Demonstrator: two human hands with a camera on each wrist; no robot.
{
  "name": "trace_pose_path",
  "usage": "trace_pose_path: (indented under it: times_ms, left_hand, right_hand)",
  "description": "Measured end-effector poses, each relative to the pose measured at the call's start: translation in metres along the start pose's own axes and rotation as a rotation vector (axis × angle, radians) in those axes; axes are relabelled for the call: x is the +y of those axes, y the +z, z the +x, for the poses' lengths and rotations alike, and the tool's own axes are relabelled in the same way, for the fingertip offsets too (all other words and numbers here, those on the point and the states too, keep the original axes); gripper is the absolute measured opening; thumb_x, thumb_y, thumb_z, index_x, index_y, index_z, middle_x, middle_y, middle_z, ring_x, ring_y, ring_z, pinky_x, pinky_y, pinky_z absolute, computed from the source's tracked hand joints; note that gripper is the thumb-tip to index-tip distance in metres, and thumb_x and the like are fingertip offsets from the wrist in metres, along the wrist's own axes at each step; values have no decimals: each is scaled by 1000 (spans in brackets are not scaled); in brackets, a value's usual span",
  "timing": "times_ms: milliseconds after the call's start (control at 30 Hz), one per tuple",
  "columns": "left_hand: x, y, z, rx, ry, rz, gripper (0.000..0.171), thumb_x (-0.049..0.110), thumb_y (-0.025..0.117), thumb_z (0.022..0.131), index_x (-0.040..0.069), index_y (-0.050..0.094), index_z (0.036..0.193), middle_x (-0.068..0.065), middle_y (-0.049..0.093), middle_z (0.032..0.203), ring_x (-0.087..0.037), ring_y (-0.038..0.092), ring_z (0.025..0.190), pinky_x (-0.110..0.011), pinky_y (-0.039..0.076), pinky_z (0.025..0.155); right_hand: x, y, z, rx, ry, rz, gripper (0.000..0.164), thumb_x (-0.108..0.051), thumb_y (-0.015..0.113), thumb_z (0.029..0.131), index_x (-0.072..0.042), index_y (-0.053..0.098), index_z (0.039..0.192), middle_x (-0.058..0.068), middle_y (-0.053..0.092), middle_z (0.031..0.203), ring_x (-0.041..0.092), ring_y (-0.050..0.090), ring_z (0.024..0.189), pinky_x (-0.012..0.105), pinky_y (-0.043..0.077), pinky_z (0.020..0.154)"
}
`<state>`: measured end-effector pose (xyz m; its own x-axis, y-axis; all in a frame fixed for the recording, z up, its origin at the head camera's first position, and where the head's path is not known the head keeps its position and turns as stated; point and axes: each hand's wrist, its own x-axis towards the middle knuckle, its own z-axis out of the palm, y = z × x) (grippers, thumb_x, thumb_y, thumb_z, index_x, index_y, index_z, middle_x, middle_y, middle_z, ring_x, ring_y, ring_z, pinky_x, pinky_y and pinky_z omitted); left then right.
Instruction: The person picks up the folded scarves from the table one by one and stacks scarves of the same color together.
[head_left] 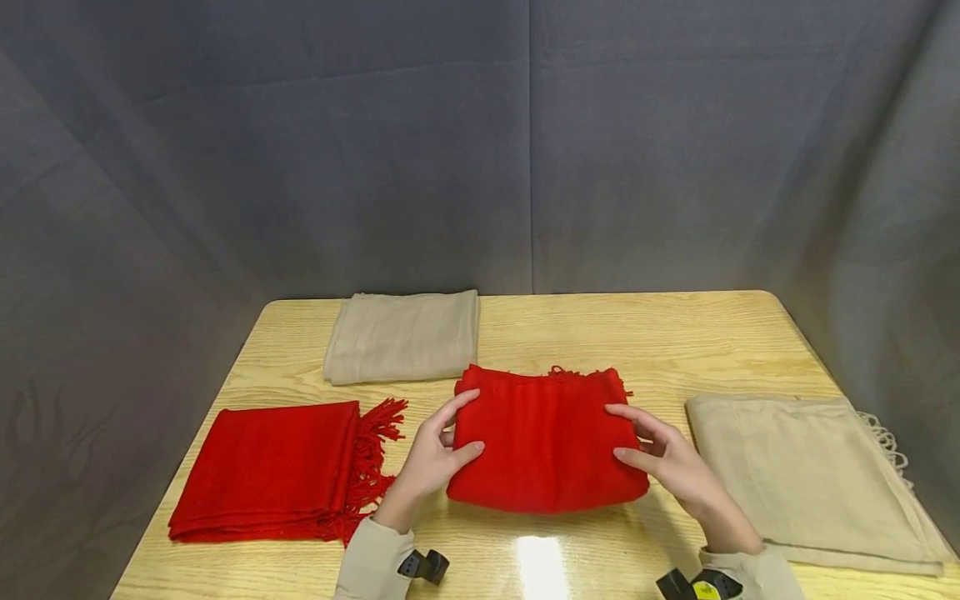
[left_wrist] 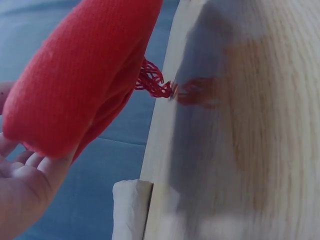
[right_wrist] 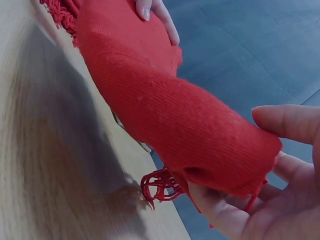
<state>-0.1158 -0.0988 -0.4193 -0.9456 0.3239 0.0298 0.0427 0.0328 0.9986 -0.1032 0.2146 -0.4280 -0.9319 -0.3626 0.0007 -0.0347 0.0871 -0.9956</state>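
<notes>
A folded red scarf point(head_left: 551, 442) with fringe is held up over the middle of the table, its shadow falling on the wood below. My left hand point(head_left: 442, 450) grips its left side, thumb and index finger on the near face and the other fingers behind. On the opposite side my right hand point(head_left: 671, 458) holds the scarf the same way. In the left wrist view the scarf point(left_wrist: 85, 75) hangs in a thick fold with fringe dangling beneath. The right wrist view shows my right fingers point(right_wrist: 220, 210) under the scarf's end and the thumb above.
Another folded red scarf point(head_left: 270, 467) lies at the left, its fringe pointing right. A folded beige cloth point(head_left: 405, 337) is at the back left of the wooden table point(head_left: 637, 333). At the right lies a beige fringed scarf point(head_left: 810, 483). Grey curtains point(head_left: 375, 167) surround the table.
</notes>
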Motion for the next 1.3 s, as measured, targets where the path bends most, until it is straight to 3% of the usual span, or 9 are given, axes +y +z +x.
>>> trace_pose_path:
  times_ms: [500, 933, 1300]
  left_hand:
    - [-8, 1, -7, -16, -10, 3, 63, -15, 57, 79, 0, 36, 137, -23, 50, 114, -35, 63, 85, -36, 54, 65]
    - [-14, 2, -15, -28, -15, -6, 63, -15, 56, 79, -1, 36, 137, -25, 50, 114, -35, 63, 83, -34, 54, 64]
    - [-18, 5, -20, -29, -36, 1, 62, -16, 56, 78, -2, 36, 136, -27, 49, 114, -37, 63, 81, -33, 53, 63]
  right_hand:
    - [7, 6, -7, 9, -10, -26, 50, -3, 59, 86, 1, 40, 132, 3, 44, 122, 22, 57, 86, 29, 50, 73]
    - [12, 10, -12, -3, 6, -15, 51, -3, 59, 86, 1, 40, 132, 10, 42, 120, 21, 56, 85, 29, 50, 71]
    - [21, 12, -18, -11, -11, 3, 50, -2, 59, 86, 3, 40, 132, 2, 43, 123, 18, 55, 86, 27, 49, 72]
